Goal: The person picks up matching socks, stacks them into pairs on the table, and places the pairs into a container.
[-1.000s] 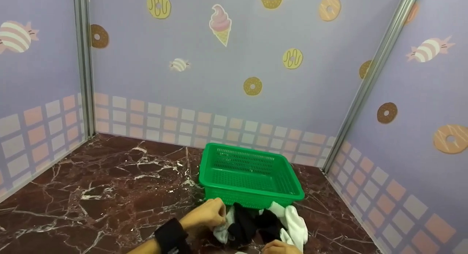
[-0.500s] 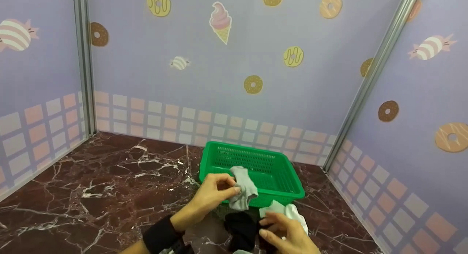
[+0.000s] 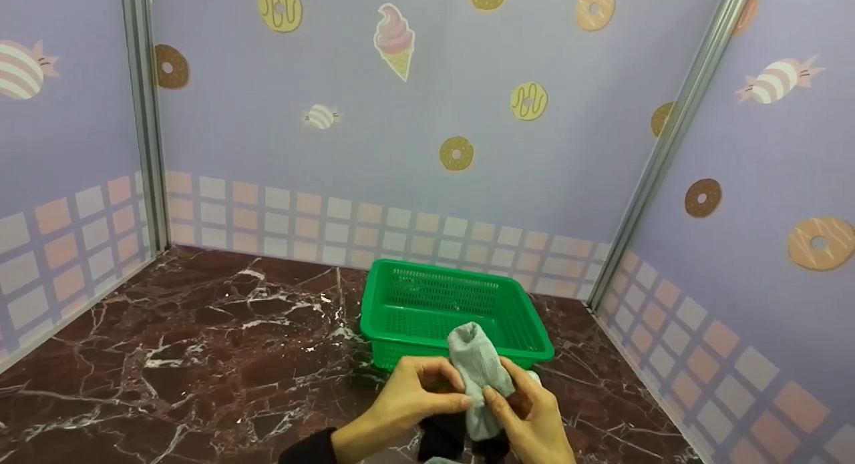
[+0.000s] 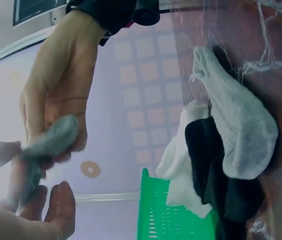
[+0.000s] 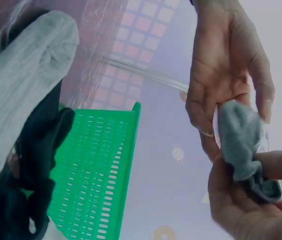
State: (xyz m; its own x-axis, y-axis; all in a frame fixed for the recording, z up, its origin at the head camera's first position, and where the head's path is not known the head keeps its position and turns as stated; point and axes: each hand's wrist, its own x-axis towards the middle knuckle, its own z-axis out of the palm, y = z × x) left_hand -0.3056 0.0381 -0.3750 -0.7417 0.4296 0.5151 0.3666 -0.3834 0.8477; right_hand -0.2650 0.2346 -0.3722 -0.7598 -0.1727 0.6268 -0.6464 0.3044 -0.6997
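Where the marbled tabletop [image 3: 207,357] ends, lilac walls [image 3: 260,143] stand.

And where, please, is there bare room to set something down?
Widest is the tabletop between left wall and green basket; a strip between the basket and right wall is free. It's crowded in front of the basket, where the left hand and right hand hold a gray sock over a sock pile.

Left hand [image 3: 414,394] is showing bare beyond a snug black cuff [image 3: 310,447] | right hand [image 3: 534,417] is showing bare fingers | left-wrist view: black wristband [image 4: 112,12] is carrying a round, dark, lens-like piece [image 4: 146,15]
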